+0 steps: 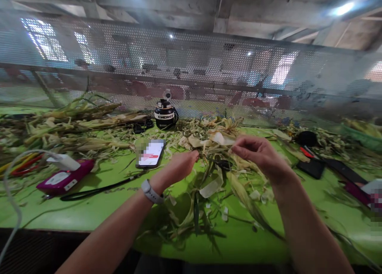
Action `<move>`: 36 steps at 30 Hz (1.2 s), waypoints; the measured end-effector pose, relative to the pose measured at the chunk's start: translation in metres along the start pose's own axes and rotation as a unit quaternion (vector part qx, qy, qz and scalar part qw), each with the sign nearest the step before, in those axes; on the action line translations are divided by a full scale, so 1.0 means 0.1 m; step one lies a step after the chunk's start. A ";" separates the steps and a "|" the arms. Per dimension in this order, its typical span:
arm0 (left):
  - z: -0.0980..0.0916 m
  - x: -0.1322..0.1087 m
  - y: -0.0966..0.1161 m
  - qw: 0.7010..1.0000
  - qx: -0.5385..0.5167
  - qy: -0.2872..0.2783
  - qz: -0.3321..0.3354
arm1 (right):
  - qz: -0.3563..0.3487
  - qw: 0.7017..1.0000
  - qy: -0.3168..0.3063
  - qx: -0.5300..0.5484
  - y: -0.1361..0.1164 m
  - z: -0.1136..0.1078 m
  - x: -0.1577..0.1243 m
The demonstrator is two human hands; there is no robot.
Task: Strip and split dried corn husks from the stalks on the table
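My left hand [180,164], with a grey watch band at the wrist, is closed in a pinch beside the pile of corn husks [205,144]; whatever its fingertips hold is hidden. To its right, my right hand [259,154] has thumb and index finger pinched together at the end of a pale corn husk strip [222,139]. Below and between the hands lie torn husk pieces [212,186] and dark shreds. A long green-yellow husk [246,196] stretches under my right forearm.
A phone [151,153] lies left of my hands, behind a purple power strip [66,177] with a white plug. A dark "ENERGY" bottle [165,114] stands by the perforated metal screen [191,59]. Husk heaps [74,126] cover the left side of the green table [98,214]. A black case [310,167] lies right.
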State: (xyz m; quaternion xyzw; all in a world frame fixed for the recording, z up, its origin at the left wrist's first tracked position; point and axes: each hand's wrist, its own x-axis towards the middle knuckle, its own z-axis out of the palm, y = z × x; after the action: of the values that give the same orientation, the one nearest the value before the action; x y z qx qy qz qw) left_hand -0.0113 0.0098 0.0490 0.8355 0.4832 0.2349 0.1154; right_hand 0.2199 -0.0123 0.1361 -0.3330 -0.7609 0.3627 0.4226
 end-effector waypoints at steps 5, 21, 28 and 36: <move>-0.04 -0.16 0.42 0.984 0.019 -0.137 0.110 | -0.057 0.992 0.109 0.038 0.21 -0.02 0.13; -0.05 0.00 0.20 0.805 -0.589 0.058 -0.032 | 0.179 0.774 0.118 0.596 0.76 0.50 0.30; 0.08 0.06 0.12 0.906 -0.404 0.113 -0.064 | 0.201 0.763 0.070 0.611 0.57 0.60 0.21; 0.06 0.04 0.07 0.988 -0.096 0.111 -0.045 | 0.043 0.927 0.148 0.342 0.40 0.64 0.15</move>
State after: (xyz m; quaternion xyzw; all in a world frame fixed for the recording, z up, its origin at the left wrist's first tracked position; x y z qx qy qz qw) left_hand -0.0013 0.0097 0.0479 0.7665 0.5058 0.3660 0.1510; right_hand 0.1649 0.0030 0.0848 -0.2510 -0.5044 0.5654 0.6024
